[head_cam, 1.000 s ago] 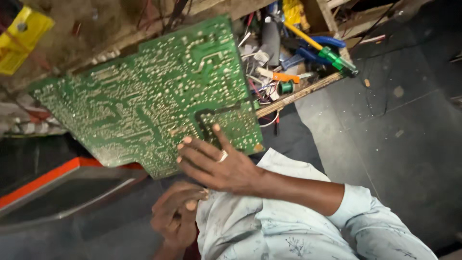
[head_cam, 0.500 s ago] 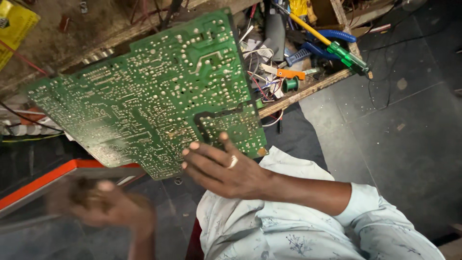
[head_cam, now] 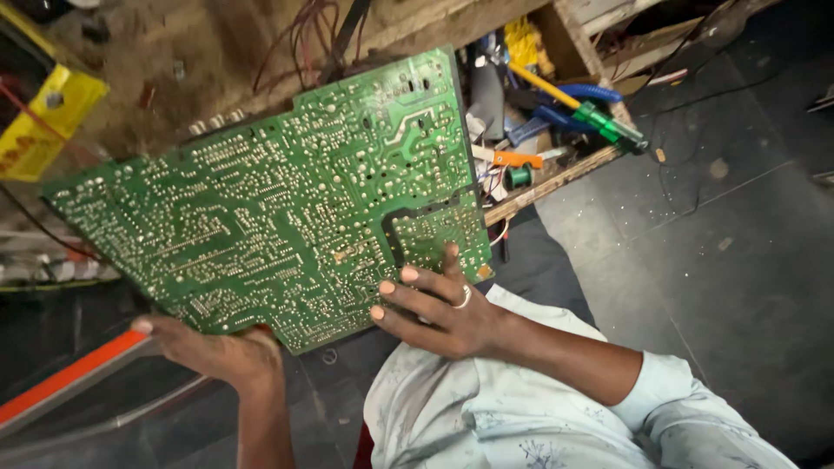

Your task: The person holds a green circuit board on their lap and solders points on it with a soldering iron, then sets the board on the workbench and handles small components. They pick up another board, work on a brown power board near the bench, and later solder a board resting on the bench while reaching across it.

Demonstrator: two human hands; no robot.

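Note:
A large green circuit board (head_cam: 278, 208) is held up with its solder side facing me, tilted down to the left. My right hand (head_cam: 439, 306), with a ring on one finger, grips the board's lower right corner, fingers spread on the face. My left hand (head_cam: 213, 352) holds the board's lower left edge from beneath, thumb at the rim. The component side is hidden.
Behind the board runs a wooden workbench (head_cam: 556, 178) cluttered with tools: a green-tipped tool (head_cam: 608, 126), blue hose (head_cam: 599, 91), orange-handled tool (head_cam: 512, 159) and wires. A yellow object (head_cam: 48, 130) lies at the upper left. An orange-edged panel (head_cam: 69, 378) sits at lower left. Dark tiled floor (head_cam: 721, 252) is to the right.
My left hand has come up from near my lap and taken the board's lower left edge. The board looks closer and larger in view.

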